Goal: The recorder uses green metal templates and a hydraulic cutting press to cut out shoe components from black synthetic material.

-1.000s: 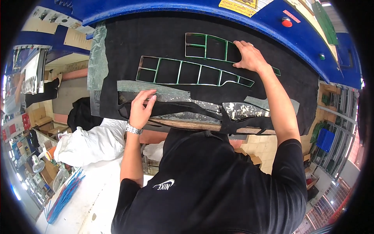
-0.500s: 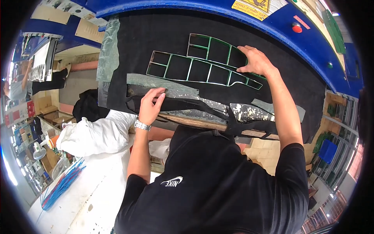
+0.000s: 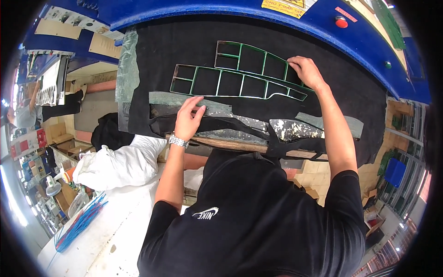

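Two green-edged metal cutting dies, long curved frames with crossbars, lie side by side on a black sheet of material (image 3: 170, 39). The far cutting die (image 3: 251, 60) is pinched along its upper right edge by my right hand (image 3: 307, 73), fingers and thumb bent over the rim. The near cutting die (image 3: 230, 83) lies just below it, its narrow end pointing right. My left hand (image 3: 188, 119) rests at the near edge of the sheet, over a worn grey-green board (image 3: 161, 98). Its fingers are slightly apart and hold nothing.
A blue machine beam (image 3: 184, 17) with a red button (image 3: 341, 21) spans the far side. Cut strips of black material hang over the near edge. At left are a white cloth bundle (image 3: 120, 168) and blue ties (image 3: 80, 226) on a white table (image 3: 120, 221); a person sits beyond.
The near cutting die has turned slightly, its narrow end moving away from me. My right hand has shifted its hold on the far die's edge, and my left hand has moved slightly right.
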Demonstrator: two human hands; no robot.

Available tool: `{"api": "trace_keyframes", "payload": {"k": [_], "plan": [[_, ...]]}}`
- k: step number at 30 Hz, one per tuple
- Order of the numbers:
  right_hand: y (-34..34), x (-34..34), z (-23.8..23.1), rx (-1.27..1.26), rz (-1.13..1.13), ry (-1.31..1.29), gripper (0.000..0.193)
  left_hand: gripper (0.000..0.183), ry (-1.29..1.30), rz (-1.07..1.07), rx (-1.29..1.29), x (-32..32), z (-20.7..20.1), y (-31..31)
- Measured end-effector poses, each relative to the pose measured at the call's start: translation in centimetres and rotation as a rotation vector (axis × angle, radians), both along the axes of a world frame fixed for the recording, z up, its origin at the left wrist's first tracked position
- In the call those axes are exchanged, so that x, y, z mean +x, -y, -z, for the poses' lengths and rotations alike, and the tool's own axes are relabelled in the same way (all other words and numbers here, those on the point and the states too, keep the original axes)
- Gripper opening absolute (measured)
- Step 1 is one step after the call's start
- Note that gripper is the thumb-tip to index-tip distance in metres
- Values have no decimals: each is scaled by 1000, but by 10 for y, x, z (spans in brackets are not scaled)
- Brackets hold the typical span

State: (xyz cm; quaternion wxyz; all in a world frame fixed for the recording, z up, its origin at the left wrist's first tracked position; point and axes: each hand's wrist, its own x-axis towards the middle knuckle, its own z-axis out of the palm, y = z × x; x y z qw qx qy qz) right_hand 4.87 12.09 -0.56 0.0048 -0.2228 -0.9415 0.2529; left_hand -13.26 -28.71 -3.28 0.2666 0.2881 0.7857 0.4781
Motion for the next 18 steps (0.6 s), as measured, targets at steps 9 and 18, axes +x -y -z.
{"api": "trace_keyframes", "payload": {"k": [9,18], "plan": [[6,8,3,32,-49,-44,22,31,-27,29,-44,0,5,-3],[7,9,0,27,-81,-41,21,31,-85,66,-96,-5,0,-4]]}}
